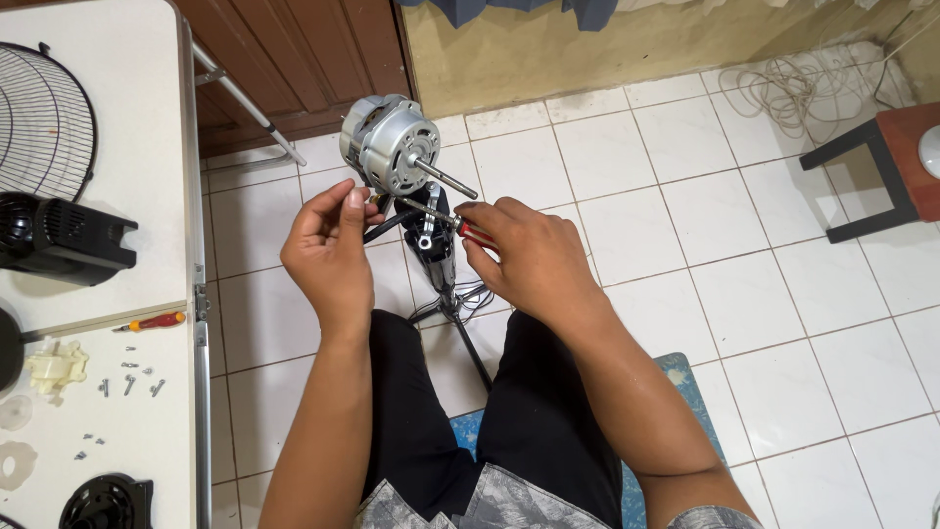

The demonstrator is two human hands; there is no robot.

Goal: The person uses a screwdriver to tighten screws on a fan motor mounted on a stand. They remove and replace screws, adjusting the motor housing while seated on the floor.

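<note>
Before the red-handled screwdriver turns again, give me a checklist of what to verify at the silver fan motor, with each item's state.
1. Right hand grips the red-handled screwdriver: ok.
2. Screwdriver tip reaches the underside of the silver round fan motor, near the left hand's fingertips: ok; whether it sits in a screw head: cannot tell.
3. Left hand steadies the work just below the motor: ok.
4. Motor's bare steel shaft points free of both hands: ok.
5. Black stand neck under the motor is held firm between the knees: cannot tell.
6. Loose small screws lie on the white table at the left, away from its edge: ok.
</note>
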